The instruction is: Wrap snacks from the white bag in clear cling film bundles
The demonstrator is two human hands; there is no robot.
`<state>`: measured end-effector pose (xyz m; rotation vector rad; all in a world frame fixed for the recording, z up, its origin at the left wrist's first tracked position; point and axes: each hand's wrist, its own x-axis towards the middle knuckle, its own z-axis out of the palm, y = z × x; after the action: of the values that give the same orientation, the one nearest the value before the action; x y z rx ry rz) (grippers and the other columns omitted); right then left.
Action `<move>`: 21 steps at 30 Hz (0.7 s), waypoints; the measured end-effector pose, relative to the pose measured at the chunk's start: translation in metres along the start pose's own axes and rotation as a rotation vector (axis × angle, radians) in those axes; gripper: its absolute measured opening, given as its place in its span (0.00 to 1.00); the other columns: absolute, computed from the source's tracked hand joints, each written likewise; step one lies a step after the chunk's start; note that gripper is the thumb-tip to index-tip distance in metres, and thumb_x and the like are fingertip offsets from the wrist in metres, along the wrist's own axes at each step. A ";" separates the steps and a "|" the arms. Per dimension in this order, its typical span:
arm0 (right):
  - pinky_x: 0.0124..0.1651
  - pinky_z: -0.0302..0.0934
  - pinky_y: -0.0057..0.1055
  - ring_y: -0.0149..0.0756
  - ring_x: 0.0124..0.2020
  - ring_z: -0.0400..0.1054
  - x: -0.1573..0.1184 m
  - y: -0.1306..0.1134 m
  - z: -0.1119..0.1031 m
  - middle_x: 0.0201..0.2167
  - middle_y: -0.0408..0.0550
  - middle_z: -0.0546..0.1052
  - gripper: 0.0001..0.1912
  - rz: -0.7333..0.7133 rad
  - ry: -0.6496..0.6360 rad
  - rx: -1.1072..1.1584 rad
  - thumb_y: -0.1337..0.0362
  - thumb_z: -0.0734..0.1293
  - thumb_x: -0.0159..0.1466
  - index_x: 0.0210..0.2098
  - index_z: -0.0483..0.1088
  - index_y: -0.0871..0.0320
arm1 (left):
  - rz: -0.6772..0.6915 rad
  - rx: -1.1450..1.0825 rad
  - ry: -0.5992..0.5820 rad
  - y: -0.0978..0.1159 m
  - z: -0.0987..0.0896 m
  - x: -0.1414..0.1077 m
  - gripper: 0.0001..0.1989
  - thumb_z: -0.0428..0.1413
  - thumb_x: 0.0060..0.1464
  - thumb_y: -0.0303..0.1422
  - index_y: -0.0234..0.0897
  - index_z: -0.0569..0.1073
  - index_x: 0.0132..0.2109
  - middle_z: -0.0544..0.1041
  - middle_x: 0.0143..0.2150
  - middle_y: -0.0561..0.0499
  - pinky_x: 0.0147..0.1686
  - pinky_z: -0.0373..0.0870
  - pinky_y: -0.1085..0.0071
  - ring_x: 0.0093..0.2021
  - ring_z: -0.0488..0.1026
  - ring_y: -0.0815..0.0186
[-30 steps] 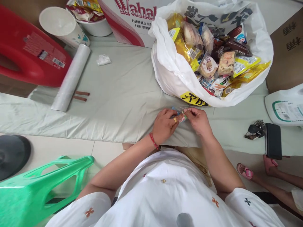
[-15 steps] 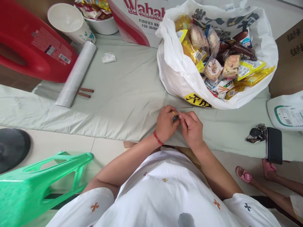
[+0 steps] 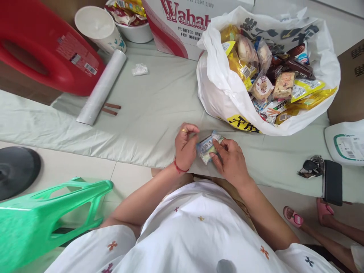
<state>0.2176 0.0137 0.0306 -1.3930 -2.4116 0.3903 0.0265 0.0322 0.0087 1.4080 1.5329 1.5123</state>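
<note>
A small blue and green snack packet (image 3: 209,147) lies at the table's front edge, between my hands. My right hand (image 3: 231,159) grips its right side between thumb and fingers. Just left of the packet is my left hand (image 3: 186,146), its fingers curved and parted from the thumb, holding nothing. Beyond my hands, a white plastic bag (image 3: 212,85) stands wide open with several wrapped snacks (image 3: 284,84) inside.
On the cloth-covered table (image 3: 153,110) are a clear plastic roll (image 3: 102,89), two brown strips (image 3: 110,109), a red jug (image 3: 76,60), a paper cup (image 3: 98,32), keys (image 3: 311,167) and a phone (image 3: 332,182). A green stool (image 3: 28,220) stands left; another person's feet (image 3: 292,216) show right.
My hands were pinched together over a small, mostly hidden item. Now my left hand has moved left off it, and the packet shows in my right hand. The view has shifted slightly.
</note>
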 end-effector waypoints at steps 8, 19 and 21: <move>0.50 0.67 0.50 0.51 0.48 0.62 0.008 -0.012 -0.003 0.48 0.61 0.71 0.22 0.009 0.042 -0.103 0.56 0.61 0.74 0.61 0.74 0.60 | 0.612 0.452 -0.495 0.004 -0.048 -0.054 0.29 0.55 0.63 0.32 0.38 0.62 0.70 0.76 0.63 0.37 0.64 0.69 0.50 0.65 0.72 0.52; 0.58 0.70 0.46 0.48 0.57 0.69 0.005 -0.003 -0.012 0.56 0.61 0.71 0.25 -0.091 -0.085 0.196 0.68 0.60 0.71 0.67 0.68 0.58 | 0.465 0.795 -0.310 -0.001 0.000 -0.075 0.26 0.53 0.68 0.31 0.33 0.63 0.71 0.77 0.63 0.35 0.65 0.66 0.51 0.63 0.75 0.51; 0.58 0.70 0.42 0.43 0.57 0.71 0.006 0.014 -0.028 0.58 0.56 0.71 0.26 -0.149 -0.064 0.385 0.70 0.58 0.72 0.67 0.69 0.52 | 0.450 0.792 -0.344 -0.007 -0.002 -0.070 0.27 0.52 0.70 0.31 0.34 0.62 0.72 0.76 0.64 0.35 0.61 0.71 0.55 0.64 0.74 0.51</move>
<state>0.2369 0.0275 0.0510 -1.0407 -2.3097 0.8198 0.0435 -0.0312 -0.0166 2.4432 1.7368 0.7910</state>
